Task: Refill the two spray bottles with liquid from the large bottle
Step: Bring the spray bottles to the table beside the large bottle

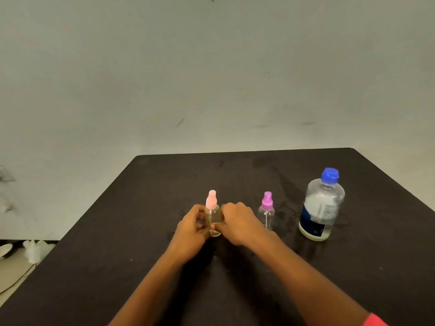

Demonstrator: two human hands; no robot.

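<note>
A small clear spray bottle with a pale pink spray top (212, 209) stands upright on the dark table (353, 278), its spray top screwed on. My left hand (193, 228) grips its body from the left, and my right hand (237, 223) grips it from the right. A second small clear spray bottle with a purple spray top (267, 209) stands just right of my right hand, untouched. Further right stands the large clear bottle with a blue cap (321, 204), cap closed, with a dark label low on its side.
A pale wall rises behind the table's far edge. On the floor at the left lie a white crumpled thing (35, 250) and a cable (16, 282). Faint wet marks show on the table around the bottles.
</note>
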